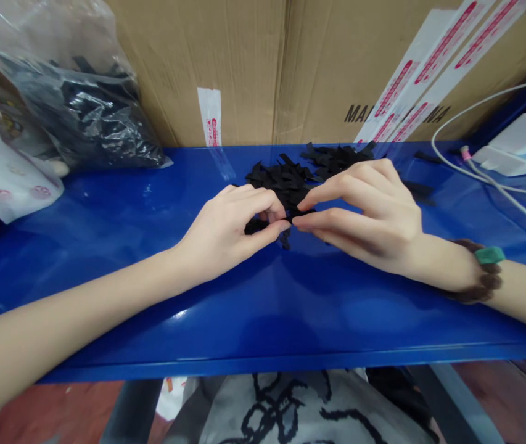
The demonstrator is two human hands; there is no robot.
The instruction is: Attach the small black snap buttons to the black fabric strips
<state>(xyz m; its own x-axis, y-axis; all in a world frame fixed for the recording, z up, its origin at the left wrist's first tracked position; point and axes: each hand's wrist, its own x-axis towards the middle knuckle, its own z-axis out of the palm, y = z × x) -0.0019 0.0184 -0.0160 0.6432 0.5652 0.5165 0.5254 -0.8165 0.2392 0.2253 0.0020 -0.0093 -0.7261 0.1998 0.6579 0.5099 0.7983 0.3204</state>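
Over the middle of a blue tabletop, my left hand [235,225] pinches a small black fabric strip [289,219] between thumb and forefinger. From the other side my right hand [364,213] meets it, its bent fingertips closed in around the same small black piece; most of that piece is hidden by the fingers. Just behind both hands lies a loose pile of short black fabric strips [281,176], and more black strips [332,159] spread to its right. Little dark bits [285,239] show below my left fingertips.
Cardboard boxes [207,49] stand along the back of the blue table [263,320]. A clear plastic bag [100,111] of black pieces sits at the back left, beside a white printed wrapper [17,185]. White cables [470,172] and a white device [521,145] are at the right.
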